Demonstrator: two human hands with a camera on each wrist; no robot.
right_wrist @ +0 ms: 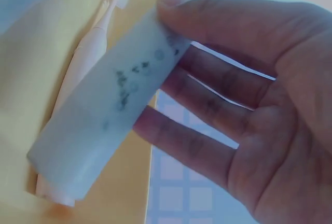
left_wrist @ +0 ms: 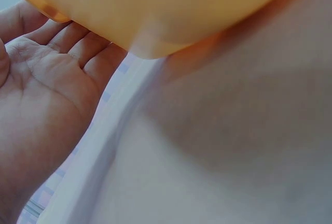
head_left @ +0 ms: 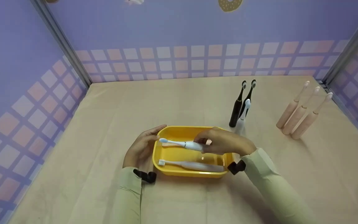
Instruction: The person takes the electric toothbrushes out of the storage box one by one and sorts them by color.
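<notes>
In the head view my right hand [head_left: 221,141] pinches a white electric toothbrush [head_left: 194,146] by its handle, above a yellow bin [head_left: 179,175]. Its brush head points left; dark specks mark the handle [right_wrist: 111,97] in the right wrist view. Along the bin's near side lies a pale electric toothbrush [head_left: 197,165]. Part of a pinkish toothbrush [head_left: 168,144] shows behind the held one, mostly hidden. My left hand [head_left: 140,147] rests against the bin's left end, with extended fingers touching its outer wall [left_wrist: 155,11] in the left wrist view.
Two black electric toothbrushes [head_left: 236,112] and a white one [head_left: 245,110] stand upright behind the bin, to the right. Farther right, three pink electric toothbrushes [head_left: 298,119] stand in a row. Patterned panels [head_left: 191,25] rise behind the table [head_left: 129,102] and at both sides.
</notes>
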